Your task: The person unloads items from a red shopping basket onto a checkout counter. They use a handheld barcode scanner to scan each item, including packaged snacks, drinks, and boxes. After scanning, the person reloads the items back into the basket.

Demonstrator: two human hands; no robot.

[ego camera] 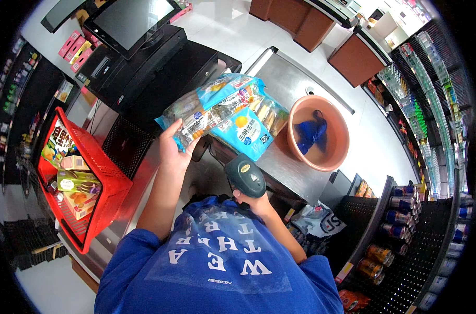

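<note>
My left hand [174, 146] grips the near end of a blue and clear plastic bag of packaged snacks [222, 103]. Under and beside it, a second blue bag of snacks [243, 132] lies on the stainless-steel counter [285, 168], partly covered by the first. In my right hand [255, 202] is a dark handheld barcode scanner [245, 176], its head near the lower edge of the second bag. Most of the scanner's handle is hidden by its head and my hand.
Right of the bags stands a pink plastic basin [338, 121] with a blue cloth [311, 132] inside. A red shopping basket [108, 176] holding boxes and packets is at left. A black checkout monitor [130, 23] rises beyond; shelves of cans [398, 216] stand at right.
</note>
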